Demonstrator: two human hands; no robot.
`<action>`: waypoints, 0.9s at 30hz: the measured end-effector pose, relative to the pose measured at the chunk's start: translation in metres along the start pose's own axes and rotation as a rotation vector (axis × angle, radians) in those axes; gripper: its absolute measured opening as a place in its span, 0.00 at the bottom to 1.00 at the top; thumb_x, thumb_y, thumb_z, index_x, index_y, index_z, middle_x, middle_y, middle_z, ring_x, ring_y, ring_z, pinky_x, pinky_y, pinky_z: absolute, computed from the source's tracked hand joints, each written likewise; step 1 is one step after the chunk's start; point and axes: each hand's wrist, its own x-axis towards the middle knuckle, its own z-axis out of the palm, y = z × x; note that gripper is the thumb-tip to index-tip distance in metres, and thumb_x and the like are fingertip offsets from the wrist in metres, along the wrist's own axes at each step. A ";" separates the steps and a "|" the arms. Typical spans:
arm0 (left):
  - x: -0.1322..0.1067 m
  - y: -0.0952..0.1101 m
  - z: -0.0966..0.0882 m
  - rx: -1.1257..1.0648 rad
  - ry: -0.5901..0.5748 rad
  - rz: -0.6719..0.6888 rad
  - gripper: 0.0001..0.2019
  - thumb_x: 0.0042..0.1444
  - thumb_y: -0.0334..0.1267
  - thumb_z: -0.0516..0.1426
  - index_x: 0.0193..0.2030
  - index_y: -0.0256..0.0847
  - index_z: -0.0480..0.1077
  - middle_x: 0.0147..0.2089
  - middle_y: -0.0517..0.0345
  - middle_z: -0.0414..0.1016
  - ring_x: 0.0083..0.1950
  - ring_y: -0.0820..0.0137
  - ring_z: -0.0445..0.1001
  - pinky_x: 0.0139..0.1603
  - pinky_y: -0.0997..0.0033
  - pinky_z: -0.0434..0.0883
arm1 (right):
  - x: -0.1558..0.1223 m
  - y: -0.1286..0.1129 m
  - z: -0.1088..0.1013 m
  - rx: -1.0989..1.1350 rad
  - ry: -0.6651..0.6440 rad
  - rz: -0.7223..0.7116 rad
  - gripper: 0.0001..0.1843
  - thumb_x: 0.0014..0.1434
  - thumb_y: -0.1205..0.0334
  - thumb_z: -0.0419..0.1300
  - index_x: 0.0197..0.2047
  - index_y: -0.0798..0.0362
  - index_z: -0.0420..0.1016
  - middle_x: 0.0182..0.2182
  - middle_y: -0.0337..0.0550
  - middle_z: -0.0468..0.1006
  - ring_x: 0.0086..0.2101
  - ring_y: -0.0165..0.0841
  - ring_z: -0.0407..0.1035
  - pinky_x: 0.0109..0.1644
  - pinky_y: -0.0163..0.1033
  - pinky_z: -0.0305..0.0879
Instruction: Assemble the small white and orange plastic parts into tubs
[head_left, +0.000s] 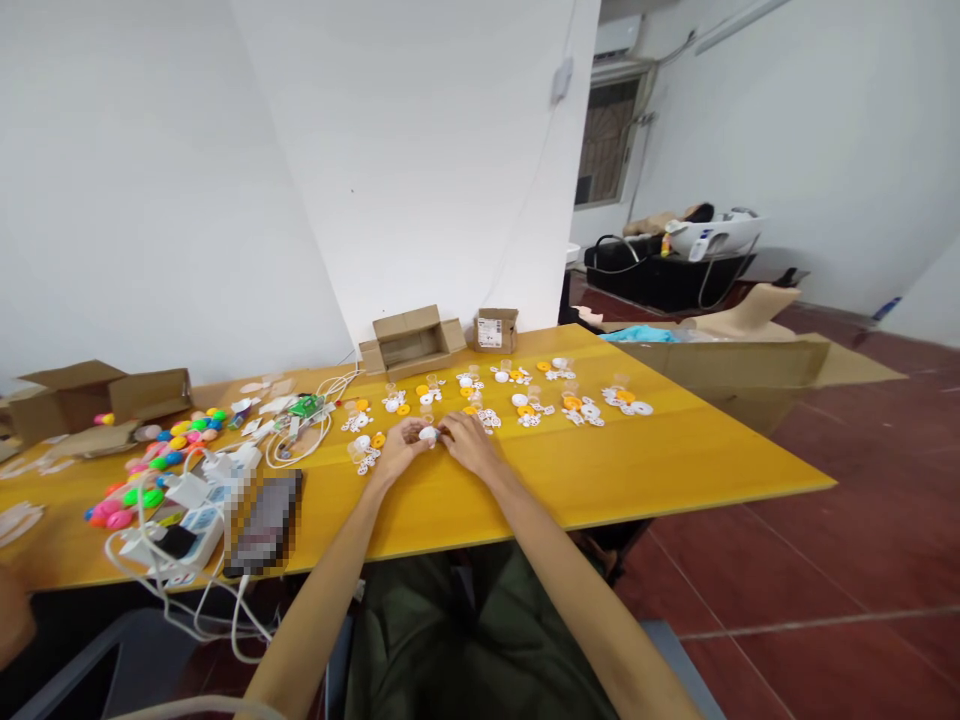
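Observation:
Near the table's front middle, a small white round piece (427,434) sits between my two hands. My left hand (402,446) has its fingers curled round the piece from the left. From the other side, my right hand (466,442) is closed with its fingertips against the piece; what else they pinch is hidden. Around both hands lie small groups of parts: orange discs (378,440), white discs (519,400), clear plastic cups (571,388) and flat white pieces with holes (367,461). The details of these parts are too small to make out.
Two cardboard boxes (417,340) stand by the wall. To the left are a power strip (217,510) with white cables, a dark phone-like object (264,520), a green circuit board (305,405) and colourful balls (174,457). Another person's blurred arm (13,615) shows at far left.

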 end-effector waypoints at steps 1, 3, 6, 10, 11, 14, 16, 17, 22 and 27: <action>0.000 0.001 -0.001 -0.010 0.005 -0.001 0.18 0.41 0.41 0.70 0.40 0.40 0.76 0.42 0.53 0.82 0.44 0.64 0.80 0.49 0.64 0.75 | 0.000 -0.001 -0.001 0.002 -0.002 0.004 0.08 0.61 0.70 0.60 0.39 0.50 0.80 0.41 0.46 0.81 0.46 0.38 0.72 0.52 0.42 0.63; 0.000 0.003 -0.002 -0.025 0.008 0.003 0.19 0.42 0.43 0.70 0.41 0.40 0.76 0.42 0.53 0.82 0.45 0.63 0.80 0.49 0.63 0.76 | 0.000 -0.001 -0.001 0.010 -0.002 0.010 0.09 0.61 0.71 0.60 0.40 0.50 0.80 0.41 0.46 0.81 0.47 0.38 0.72 0.52 0.42 0.63; -0.001 0.004 -0.004 -0.024 0.019 0.019 0.18 0.43 0.43 0.70 0.42 0.41 0.77 0.42 0.52 0.83 0.45 0.62 0.80 0.50 0.62 0.76 | 0.000 -0.001 -0.002 0.028 0.013 -0.002 0.08 0.61 0.70 0.60 0.39 0.49 0.80 0.41 0.45 0.81 0.46 0.38 0.73 0.51 0.42 0.64; 0.000 0.002 -0.004 0.003 0.018 0.023 0.19 0.43 0.43 0.70 0.42 0.41 0.77 0.42 0.52 0.83 0.46 0.61 0.80 0.49 0.62 0.76 | -0.001 0.000 -0.001 0.044 0.024 -0.007 0.08 0.61 0.71 0.60 0.38 0.49 0.80 0.40 0.46 0.81 0.45 0.38 0.73 0.50 0.42 0.64; 0.000 0.002 -0.004 0.006 0.013 0.022 0.19 0.43 0.44 0.70 0.42 0.41 0.77 0.42 0.52 0.83 0.47 0.61 0.80 0.49 0.62 0.76 | -0.001 0.000 -0.001 0.044 0.021 -0.006 0.08 0.60 0.71 0.60 0.38 0.49 0.80 0.40 0.46 0.81 0.46 0.38 0.72 0.50 0.42 0.64; 0.000 0.001 -0.004 0.003 0.002 0.018 0.19 0.43 0.43 0.70 0.42 0.41 0.77 0.42 0.52 0.83 0.47 0.61 0.80 0.49 0.62 0.76 | -0.001 0.000 -0.002 0.035 0.005 0.002 0.09 0.60 0.71 0.60 0.39 0.49 0.80 0.41 0.46 0.81 0.46 0.38 0.72 0.51 0.42 0.63; 0.000 0.002 -0.003 -0.006 0.000 0.011 0.19 0.43 0.43 0.70 0.42 0.40 0.77 0.43 0.51 0.83 0.47 0.61 0.80 0.49 0.62 0.76 | -0.001 -0.002 -0.002 0.028 -0.004 0.016 0.09 0.60 0.71 0.60 0.39 0.49 0.80 0.41 0.46 0.81 0.47 0.39 0.72 0.52 0.43 0.63; 0.000 0.003 -0.003 -0.009 0.000 0.008 0.19 0.43 0.43 0.70 0.41 0.40 0.77 0.43 0.51 0.83 0.47 0.61 0.80 0.49 0.62 0.76 | -0.001 -0.003 -0.003 0.024 -0.009 0.026 0.09 0.60 0.71 0.60 0.39 0.50 0.80 0.42 0.47 0.81 0.47 0.39 0.72 0.52 0.43 0.63; -0.001 0.005 -0.004 0.024 0.000 0.020 0.18 0.44 0.43 0.70 0.41 0.40 0.77 0.42 0.52 0.82 0.46 0.62 0.80 0.50 0.62 0.75 | -0.001 -0.004 -0.003 0.019 -0.006 0.042 0.08 0.62 0.69 0.60 0.39 0.50 0.80 0.42 0.48 0.80 0.47 0.40 0.72 0.53 0.44 0.63; -0.002 0.003 -0.004 0.103 -0.032 0.025 0.14 0.45 0.39 0.68 0.39 0.40 0.77 0.40 0.55 0.82 0.42 0.65 0.79 0.48 0.64 0.75 | 0.000 -0.001 -0.001 0.039 0.011 0.030 0.07 0.63 0.68 0.60 0.37 0.49 0.79 0.40 0.46 0.80 0.46 0.38 0.72 0.52 0.43 0.64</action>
